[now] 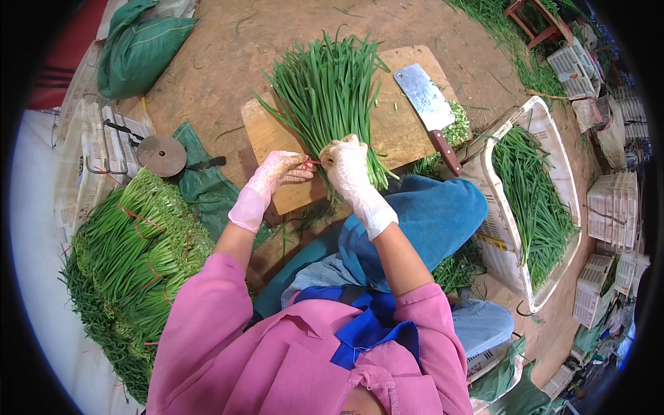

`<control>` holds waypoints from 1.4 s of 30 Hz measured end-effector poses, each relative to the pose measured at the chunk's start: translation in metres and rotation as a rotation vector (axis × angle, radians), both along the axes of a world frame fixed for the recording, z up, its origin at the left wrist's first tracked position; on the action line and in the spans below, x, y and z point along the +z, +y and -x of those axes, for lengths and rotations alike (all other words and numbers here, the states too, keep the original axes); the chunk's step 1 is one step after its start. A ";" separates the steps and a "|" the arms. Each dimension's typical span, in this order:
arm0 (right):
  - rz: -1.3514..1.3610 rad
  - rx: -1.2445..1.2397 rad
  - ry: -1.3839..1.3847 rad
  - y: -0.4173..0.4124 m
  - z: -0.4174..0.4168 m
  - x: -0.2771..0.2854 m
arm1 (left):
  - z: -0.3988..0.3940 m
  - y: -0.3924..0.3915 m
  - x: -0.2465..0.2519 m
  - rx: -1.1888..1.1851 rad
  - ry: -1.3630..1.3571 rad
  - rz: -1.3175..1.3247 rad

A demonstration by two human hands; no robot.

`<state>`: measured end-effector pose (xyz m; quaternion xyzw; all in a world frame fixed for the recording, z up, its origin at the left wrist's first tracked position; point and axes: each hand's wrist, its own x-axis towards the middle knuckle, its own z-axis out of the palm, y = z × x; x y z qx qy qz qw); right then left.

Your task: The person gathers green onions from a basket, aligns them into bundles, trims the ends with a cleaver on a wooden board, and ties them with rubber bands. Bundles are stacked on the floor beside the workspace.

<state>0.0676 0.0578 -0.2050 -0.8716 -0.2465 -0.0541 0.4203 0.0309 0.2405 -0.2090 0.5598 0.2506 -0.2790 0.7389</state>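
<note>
A thick bunch of green garlic chives [332,88] lies across a wooden cutting board [404,124], its cut ends towards me. My gloved left hand [282,168] pinches a red tie [310,162] at the left side of the bunch. My gloved right hand [345,163] is on top of the stems near their cut ends, its fingers closed at the tie's other end. A bit of red shows at the bunch's right side too. The cleaver [425,98] rests on the board's right part, its brown handle pointing down past the edge.
Tied chive bunches [145,249] are piled at left, beside a round spool [162,155] and green woven cloth [197,171]. A white plastic crate [490,171] of loose chives [529,192] stands tilted at right. Trimmings [456,124] lie by the board. A green sack [140,52] sits at upper left.
</note>
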 end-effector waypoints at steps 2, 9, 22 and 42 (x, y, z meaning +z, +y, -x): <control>0.134 -0.001 -0.049 -0.001 0.001 0.005 | -0.001 -0.001 -0.002 0.030 0.060 0.011; 0.332 0.050 -0.087 0.002 0.002 0.014 | -0.006 -0.002 -0.005 0.130 0.081 0.027; 0.273 0.060 0.011 0.004 0.001 0.014 | -0.005 -0.012 0.002 0.144 0.062 -0.053; 0.385 0.027 0.005 0.009 0.002 0.018 | 0.002 -0.023 0.017 0.055 -0.099 -0.114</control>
